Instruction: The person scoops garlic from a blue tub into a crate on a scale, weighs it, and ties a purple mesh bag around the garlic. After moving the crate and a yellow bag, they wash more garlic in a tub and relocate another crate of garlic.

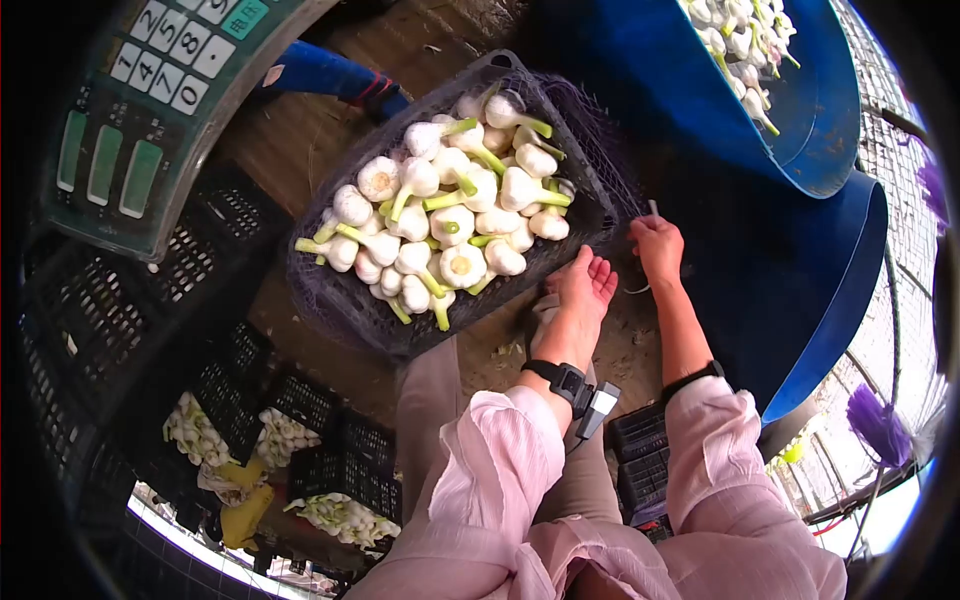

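A dark crate lined with purple netting holds many white garlic bulbs with green stems. My left hand is beside the crate's near right corner, palm up with its fingers spread and slightly curled, and nothing lies in it. To its right, my right hand is closed around a thin pale cord, whose end sticks up above the fingers. Part of the cord also shows below that hand. The two hands are apart.
A green scale panel with number keys is at the upper left. Blue metal chutes stand on the right, the upper one holding garlic. Black crates with garlic sit at the lower left. A purple tuft hangs at the right.
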A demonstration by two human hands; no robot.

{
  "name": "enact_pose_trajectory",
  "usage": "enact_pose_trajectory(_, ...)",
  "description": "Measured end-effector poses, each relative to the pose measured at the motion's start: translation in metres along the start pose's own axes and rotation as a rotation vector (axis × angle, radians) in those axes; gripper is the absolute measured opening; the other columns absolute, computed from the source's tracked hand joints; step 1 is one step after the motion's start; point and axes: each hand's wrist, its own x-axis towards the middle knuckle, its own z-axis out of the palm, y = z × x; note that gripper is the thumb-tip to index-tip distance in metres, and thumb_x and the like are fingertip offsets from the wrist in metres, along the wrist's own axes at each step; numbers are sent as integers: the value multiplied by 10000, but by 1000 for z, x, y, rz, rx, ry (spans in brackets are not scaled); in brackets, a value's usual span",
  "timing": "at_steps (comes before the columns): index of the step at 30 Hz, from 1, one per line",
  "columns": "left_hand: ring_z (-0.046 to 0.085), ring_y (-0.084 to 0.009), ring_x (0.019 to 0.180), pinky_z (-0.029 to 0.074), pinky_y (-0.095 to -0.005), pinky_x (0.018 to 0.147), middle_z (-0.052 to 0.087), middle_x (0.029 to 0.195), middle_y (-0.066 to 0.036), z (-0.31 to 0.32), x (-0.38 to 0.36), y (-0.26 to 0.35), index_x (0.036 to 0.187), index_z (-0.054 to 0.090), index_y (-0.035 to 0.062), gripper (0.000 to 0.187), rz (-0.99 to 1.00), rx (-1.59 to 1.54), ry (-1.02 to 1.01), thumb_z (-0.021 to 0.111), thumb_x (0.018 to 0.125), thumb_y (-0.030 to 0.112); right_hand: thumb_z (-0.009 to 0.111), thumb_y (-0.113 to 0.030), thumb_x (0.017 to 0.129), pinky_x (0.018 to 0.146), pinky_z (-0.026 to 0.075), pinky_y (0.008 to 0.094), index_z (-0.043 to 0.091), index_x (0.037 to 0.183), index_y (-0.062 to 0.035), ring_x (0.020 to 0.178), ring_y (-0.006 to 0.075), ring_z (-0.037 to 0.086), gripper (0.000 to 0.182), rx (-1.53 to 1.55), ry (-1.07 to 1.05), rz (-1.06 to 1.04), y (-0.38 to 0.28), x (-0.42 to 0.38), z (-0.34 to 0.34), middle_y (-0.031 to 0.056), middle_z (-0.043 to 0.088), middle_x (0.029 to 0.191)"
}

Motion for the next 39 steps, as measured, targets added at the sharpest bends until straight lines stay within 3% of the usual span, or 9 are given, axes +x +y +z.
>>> enact_pose_trajectory(5,532,-149,778,452,-330,741,535,852,-17,16,-6,-16,923,499,55,290,84,-114,-122,627,758,256,477,-108,822,366,295,176,475,813,-62,451,54,423,47,773,-220,197,-3,-6,-22,87,609,782)
enact_pose_trajectory(8,544,-132,728,467,-282,679,545,806,-4,26,-10,-11,909,504,64,236,6,-221,-235,609,773,226,466,-111,826,361,291,180,474,806,-64,439,56,402,53,798,-268,267,5,-4,-22,77,589,720)
enact_pose_trajectory(12,491,-75,556,444,-217,544,523,649,41,26,10,-24,801,523,92,97,92,-11,-160,554,815,183,504,-167,808,360,253,194,479,756,-72,420,50,346,111,578,-349,199,5,-1,-12,15,503,612)
enact_pose_trajectory(16,443,-31,503,374,-179,459,497,614,78,28,26,-36,783,522,165,90,154,183,-107,494,851,216,604,-143,749,434,365,219,522,784,-20,472,69,440,152,128,-243,-152,17,10,0,7,516,598)
enact_pose_trajectory(23,495,-62,553,382,-196,459,540,672,39,27,46,-40,882,576,103,126,249,311,-15,521,839,208,588,-132,747,492,393,277,567,657,-12,486,130,479,151,91,-78,3,39,22,12,59,537,546)
enact_pose_trajectory(26,539,-97,682,437,-220,585,565,748,0,24,29,-55,894,576,47,167,356,226,-116,527,835,195,564,-187,741,595,420,380,525,661,-15,621,338,531,194,-168,107,-288,17,-16,-5,183,548,666)
enact_pose_trajectory(32,531,-129,895,428,-273,804,555,989,-28,-3,-60,-3,946,533,89,210,127,-75,-389,452,870,267,561,-104,735,589,456,332,596,747,-28,650,273,578,85,-181,-75,-646,-47,-85,5,163,582,752)
enact_pose_trajectory(36,562,-180,862,472,-306,710,549,1010,-84,-58,-146,43,1070,459,35,325,256,200,-115,565,808,196,498,-131,833,428,297,141,554,1054,-42,494,-7,367,245,587,69,-79,-31,-108,8,32,606,790)
enact_pose_trajectory(39,538,-129,752,481,-278,613,525,949,-73,-144,-151,90,1090,424,82,387,841,509,261,610,751,103,560,-101,745,422,290,142,462,1126,-8,503,27,408,405,552,-9,278,43,-136,37,8,566,758)
